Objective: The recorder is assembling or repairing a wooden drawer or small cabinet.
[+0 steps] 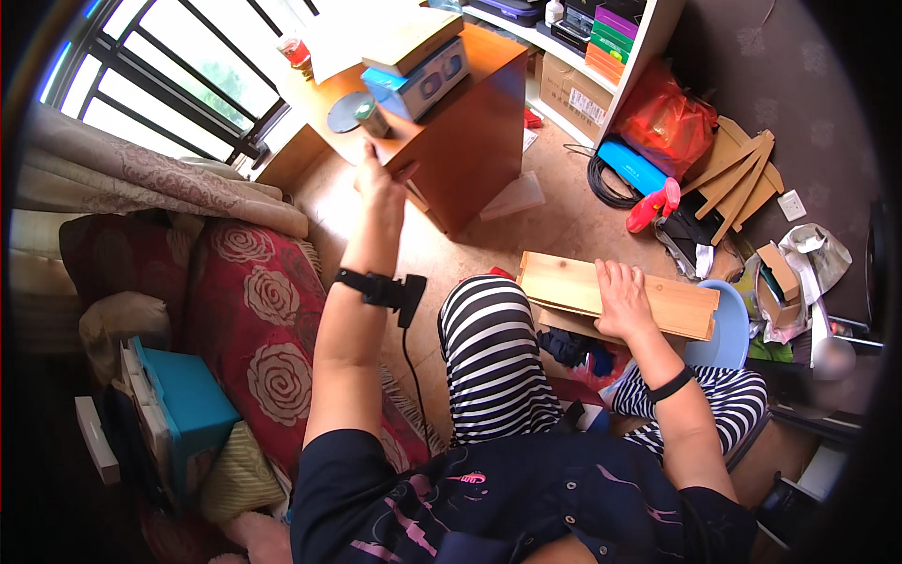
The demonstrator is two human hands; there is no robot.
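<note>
**Reach to cabinet edge, plank pinned on lap**

- Left hand (379,179) raised to the front edge of the orange wooden cabinet (470,141), close to a small dark cylinder (372,117) standing on a round grey disc (344,113). Fingers face away from the camera; cannot tell how far they are curled or whether they hold anything.
- Right hand (620,299) lies flat and open, palm down, on the pale wooden plank (615,293) across the knees; no grasp, only pressing.
- Plank rests on the striped trouser legs (489,362), its far end over a blue stool (728,331).

Risks, as judged:
1. Cylinder sits near the cabinet edge; a brushing hand could tip it to the floor.
2. Plank is held by 1 flat palm only; leaning forward could let it slide off.
3. Wrist strap cable (411,343) dangles and could snag.
</note>
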